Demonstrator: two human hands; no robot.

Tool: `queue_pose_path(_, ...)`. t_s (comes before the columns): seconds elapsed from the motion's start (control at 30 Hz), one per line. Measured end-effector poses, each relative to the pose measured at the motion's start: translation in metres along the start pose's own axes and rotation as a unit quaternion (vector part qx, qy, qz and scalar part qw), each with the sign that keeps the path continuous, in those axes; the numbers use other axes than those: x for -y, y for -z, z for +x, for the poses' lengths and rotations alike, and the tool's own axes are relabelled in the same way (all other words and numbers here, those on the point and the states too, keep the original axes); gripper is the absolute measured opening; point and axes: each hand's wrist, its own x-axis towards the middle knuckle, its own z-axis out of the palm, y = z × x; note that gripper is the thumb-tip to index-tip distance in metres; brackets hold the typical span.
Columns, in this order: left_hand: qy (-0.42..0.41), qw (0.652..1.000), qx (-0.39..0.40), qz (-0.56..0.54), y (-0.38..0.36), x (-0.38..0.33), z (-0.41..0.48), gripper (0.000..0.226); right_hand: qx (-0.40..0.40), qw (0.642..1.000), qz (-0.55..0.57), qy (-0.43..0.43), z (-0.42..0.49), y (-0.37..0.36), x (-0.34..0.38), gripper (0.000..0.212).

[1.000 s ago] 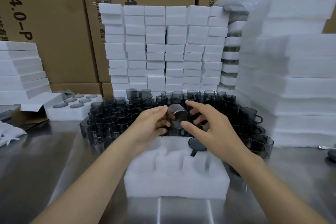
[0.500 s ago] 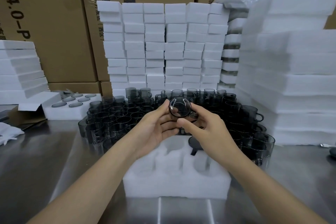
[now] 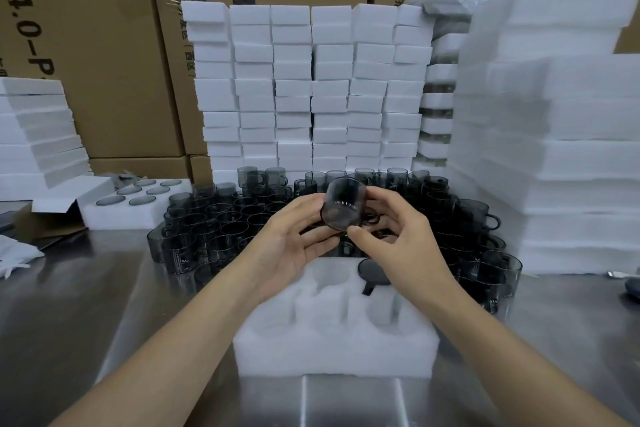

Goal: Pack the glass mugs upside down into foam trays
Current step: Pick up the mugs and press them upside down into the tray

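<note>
A smoky grey glass mug [image 3: 343, 206] is held tilted in the air between both my hands, above the far edge of a white foam tray [image 3: 332, 347]. My left hand [image 3: 294, 243] cups its left side with thumb and fingertips. My right hand [image 3: 398, 239] pinches its right side and lower rim, near the handle. The tray has several round pockets; one mug [image 3: 374, 272] sits upside down in its far right pocket, its handle pointing towards me. Behind the tray stands a dense crowd of upright grey mugs [image 3: 221, 229].
A filled foam tray [image 3: 104, 215] with mug bottoms showing lies at the left on the steel table [image 3: 86, 305]. Tall stacks of white foam [image 3: 311, 90] rise behind the mugs and on the right [image 3: 571, 149]; cardboard boxes [image 3: 104, 28] form the back wall.
The mug has been turned in my hands: its round end faced me half a second ago, and now its side wall shows, tilted. Both hands stayed above the tray's far edge.
</note>
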Motion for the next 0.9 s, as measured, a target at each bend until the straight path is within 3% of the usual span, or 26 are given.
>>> queue_pose_path(0.23,-0.037,0.995,0.042,0.083,-0.0047,0.0039,-0.0037,0.049,-0.038,0.985,-0.128,0.108,-0.0022,-0.0002,-0.0016,0.063)
queue_pose_path(0.77,-0.036,0.991,0.010,0.126,-0.0044,0.0028,-0.0042,0.047,-0.026,0.990,-0.123,0.068,-0.0017,-0.0011,-0.0037,0.061)
queue_pose_path(0.9,-0.060,0.987,0.041,0.141,-0.0029,0.0050,-0.0032,0.051,-0.028,0.988,-0.122,0.086,-0.0003,0.0016,-0.0036,0.063)
